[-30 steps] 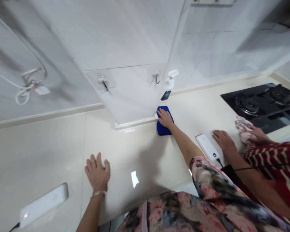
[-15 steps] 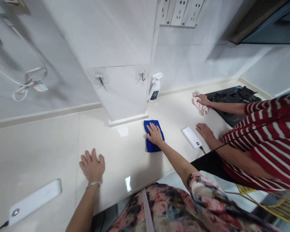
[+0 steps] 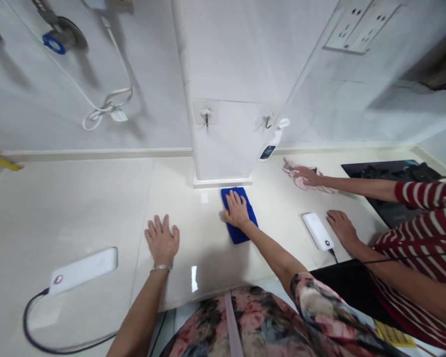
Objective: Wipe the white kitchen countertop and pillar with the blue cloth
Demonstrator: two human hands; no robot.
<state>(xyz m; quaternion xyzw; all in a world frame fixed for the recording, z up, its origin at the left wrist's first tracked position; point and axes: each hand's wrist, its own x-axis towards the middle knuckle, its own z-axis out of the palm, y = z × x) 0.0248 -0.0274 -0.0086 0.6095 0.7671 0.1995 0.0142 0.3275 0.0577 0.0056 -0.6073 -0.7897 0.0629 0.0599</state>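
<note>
Head view: the right hand (image 3: 237, 209) presses on a blue cloth (image 3: 242, 233), its fingers (image 3: 233, 198) spread open and not gripping, with the cloth beneath the palm. The left hand (image 3: 162, 241) rests open and empty on the desk (image 3: 40, 208), near a white power bank (image 3: 82, 271).

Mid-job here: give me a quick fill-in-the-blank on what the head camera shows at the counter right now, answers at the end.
1. The person's right hand rests on a cloth coloured ____.
2. The person's left hand lies flat on the counter, with a ____ on its wrist.
3. A co-worker's hand rests on a rag coloured ____.
4. The white bottle beside the tiled pillar is a ____ bottle.

Missing words: blue; bracelet; pink; spray.
</note>
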